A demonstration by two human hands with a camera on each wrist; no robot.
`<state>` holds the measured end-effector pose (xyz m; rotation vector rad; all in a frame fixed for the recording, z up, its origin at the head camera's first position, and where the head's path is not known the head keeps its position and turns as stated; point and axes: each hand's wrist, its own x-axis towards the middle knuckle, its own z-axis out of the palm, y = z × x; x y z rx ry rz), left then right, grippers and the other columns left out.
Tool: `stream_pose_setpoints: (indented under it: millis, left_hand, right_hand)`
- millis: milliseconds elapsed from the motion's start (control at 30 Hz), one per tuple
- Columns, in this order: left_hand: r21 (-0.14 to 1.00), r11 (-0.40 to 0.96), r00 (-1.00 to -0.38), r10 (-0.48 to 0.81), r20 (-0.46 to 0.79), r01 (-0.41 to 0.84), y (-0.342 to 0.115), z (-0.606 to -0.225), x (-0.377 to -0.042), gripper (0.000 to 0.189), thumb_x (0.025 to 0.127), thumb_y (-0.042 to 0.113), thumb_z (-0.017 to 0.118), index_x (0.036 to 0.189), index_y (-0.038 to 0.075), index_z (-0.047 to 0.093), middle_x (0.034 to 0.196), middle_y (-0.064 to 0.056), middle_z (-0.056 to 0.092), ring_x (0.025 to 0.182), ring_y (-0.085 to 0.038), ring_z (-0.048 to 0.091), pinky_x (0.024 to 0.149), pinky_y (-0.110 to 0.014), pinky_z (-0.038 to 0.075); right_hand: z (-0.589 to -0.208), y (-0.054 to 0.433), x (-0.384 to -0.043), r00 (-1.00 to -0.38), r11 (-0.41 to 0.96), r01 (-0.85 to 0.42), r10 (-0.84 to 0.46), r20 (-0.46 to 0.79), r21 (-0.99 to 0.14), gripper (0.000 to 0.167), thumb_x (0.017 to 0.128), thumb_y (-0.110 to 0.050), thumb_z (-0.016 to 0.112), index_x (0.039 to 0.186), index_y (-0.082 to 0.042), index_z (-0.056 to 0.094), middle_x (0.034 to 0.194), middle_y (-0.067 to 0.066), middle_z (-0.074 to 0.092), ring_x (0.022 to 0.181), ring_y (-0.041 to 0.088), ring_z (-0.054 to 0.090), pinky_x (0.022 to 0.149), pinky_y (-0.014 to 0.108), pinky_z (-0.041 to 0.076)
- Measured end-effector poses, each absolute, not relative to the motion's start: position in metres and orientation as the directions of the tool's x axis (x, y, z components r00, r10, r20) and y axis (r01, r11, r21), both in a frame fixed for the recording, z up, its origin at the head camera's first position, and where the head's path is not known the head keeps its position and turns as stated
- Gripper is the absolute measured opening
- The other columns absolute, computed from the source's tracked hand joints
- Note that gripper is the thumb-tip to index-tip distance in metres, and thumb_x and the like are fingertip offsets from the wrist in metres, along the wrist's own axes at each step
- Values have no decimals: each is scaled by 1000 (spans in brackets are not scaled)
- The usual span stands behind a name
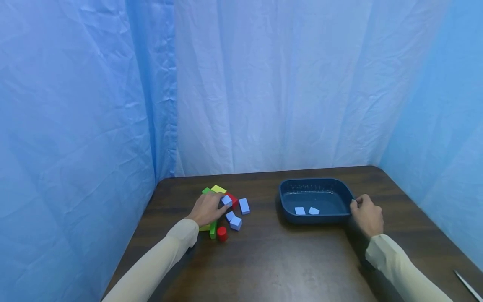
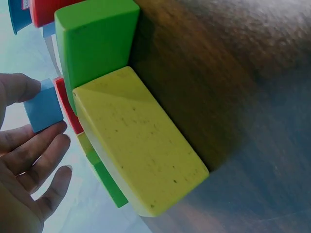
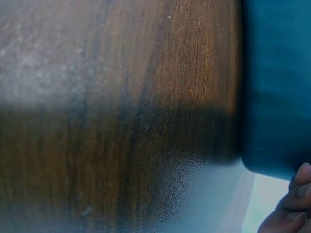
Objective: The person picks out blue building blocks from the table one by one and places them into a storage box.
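My left hand (image 1: 206,208) pinches a small blue block (image 2: 44,108) between thumb and fingers, above the block pile. Close beside it in the left wrist view stand a yellow block (image 2: 141,141) and a green block (image 2: 99,41). Several other blue blocks lie right of the hand, among them an oblong one (image 1: 244,206) and a cube (image 1: 236,223). A red cylinder (image 1: 222,234) stands in front of them. On the right, my right hand (image 1: 367,216) grips the right rim of a dark blue tray (image 1: 317,219). Two pale blue blocks (image 1: 299,211) lie inside it, near its front wall.
The brown wooden table (image 1: 271,260) stretches between the pile and the tray and toward me. Light blue curtains (image 1: 294,92) hang behind it and at both sides. A thin pale object (image 1: 468,285) lies at the table's right front edge.
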<state>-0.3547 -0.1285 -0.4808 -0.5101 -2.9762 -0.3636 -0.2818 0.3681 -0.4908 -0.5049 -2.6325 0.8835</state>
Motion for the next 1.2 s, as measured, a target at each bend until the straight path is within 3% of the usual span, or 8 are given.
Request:
stream_pose_setpoints:
  millis: [433, 767, 1200]
  left_hand:
    - [255, 889, -924, 352, 151, 380, -116, -477, -354, 49, 93, 41, 76, 130, 9, 68, 118, -6, 72, 110, -25, 65, 99, -49, 52]
    - [241, 862, -892, 408, 193, 446, -107, -475, -353, 43, 93, 40, 76, 124, 10, 70, 106, -2, 73, 92, -16, 66, 87, -39, 57]
    - [241, 864, -896, 408, 174, 441, -86, -472, -355, 52, 93, 45, 75, 132, 11, 67, 119, -5, 72, 105, -21, 63, 93, -42, 54]
  right_hand:
    - [-491, 369, -282, -886, 750, 217, 420, 196, -625, 30, 105, -22, 48, 113, 7, 54, 96, 30, 63, 77, 39, 61, 67, 51, 49]
    - [-492, 366, -283, -890, 745, 249, 428, 158, -618, 30, 106, -20, 48, 117, 8, 52, 102, 32, 62, 82, 41, 62, 69, 50, 50]
    - [-492, 367, -283, -885, 739, 261, 440, 153, -621, 30, 106, -22, 47, 116, 6, 53, 99, 29, 62, 81, 39, 61, 68, 49, 48]
